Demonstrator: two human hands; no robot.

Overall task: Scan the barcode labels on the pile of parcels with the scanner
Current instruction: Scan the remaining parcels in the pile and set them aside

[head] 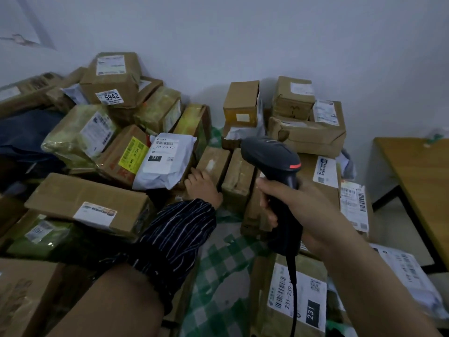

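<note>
nearest, your right hand (291,207) grips the scanner (272,154) by its handle, above the green checked cloth (218,276). further out, your left hand (202,184) touches a small brown box (213,164) beside the white mailer (165,159); whether it grips cannot be told. parcels (111,79) heap beyond along the wall (243,32).

Dim, flat indoor light with a cool blue-grey cast; no lamp or window is in view. The wall (279,40) reads an even grey-blue. Soft shadows lie on it behind the parcel stacks (306,127), and deeper ones fill the gaps between boxes. A faint sheen shows on the tape-wrapped parcel (73,135). The scanner (269,154) appears almost black, its surface detail lost. Label print is soft throughout. The left forearm (109,305) and right forearm (364,276) are blurred. Wide-angle distortion bows the wooden tabletop (425,178) edge at right.
</note>
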